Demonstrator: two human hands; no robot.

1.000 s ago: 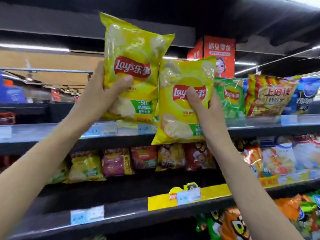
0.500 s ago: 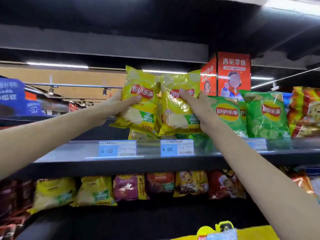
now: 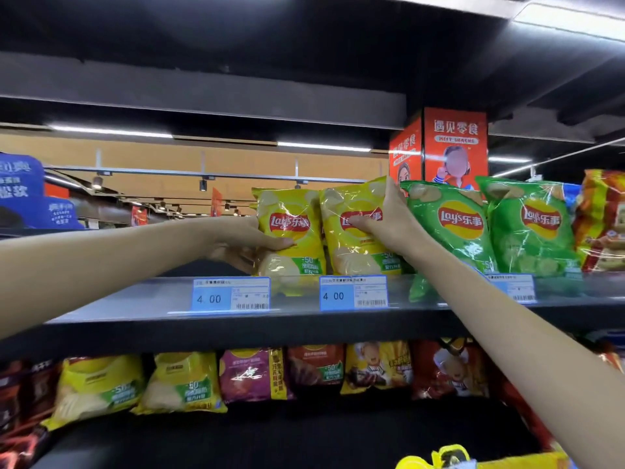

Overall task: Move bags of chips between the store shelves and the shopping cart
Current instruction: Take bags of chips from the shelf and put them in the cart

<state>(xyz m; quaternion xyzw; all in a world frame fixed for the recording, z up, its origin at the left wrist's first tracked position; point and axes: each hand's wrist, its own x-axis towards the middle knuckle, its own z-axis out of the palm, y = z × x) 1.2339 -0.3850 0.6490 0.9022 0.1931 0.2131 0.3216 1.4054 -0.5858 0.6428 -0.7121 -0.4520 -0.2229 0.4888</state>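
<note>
While both arms reach up to the upper shelf (image 3: 304,319), the scene reads as follows:
Left hand: left hand (image 3: 236,243) grips the left yellow bag (image 3: 291,231) by its left edge, thumb across the front under the logo, fingers behind it.
Right hand: right hand (image 3: 389,221) holds the right yellow bag (image 3: 351,238), thumb pressed on the red logo, fingers wrapped over its upper right edge.
Yellow bags: both upright on the upper shelf, side by side and touching, bottoms behind the clear front rail.
Price tags: two blue tags reading 4.00 on the shelf's front edge, left price tag (image 3: 231,295) just below the left yellow bag, right price tag (image 3: 353,292) just below the right one.
Green bags: first green bag (image 3: 453,228) just right of the right yellow bag on the upper shelf, second green bag (image 3: 531,228) right of that.
Red sign: red box sign (image 3: 453,147) above the upper shelf, behind the green bags.
Lower row: mixed snack bags (image 3: 250,374) under the upper shelf, yellow ones at left, darker ones at right.
</note>
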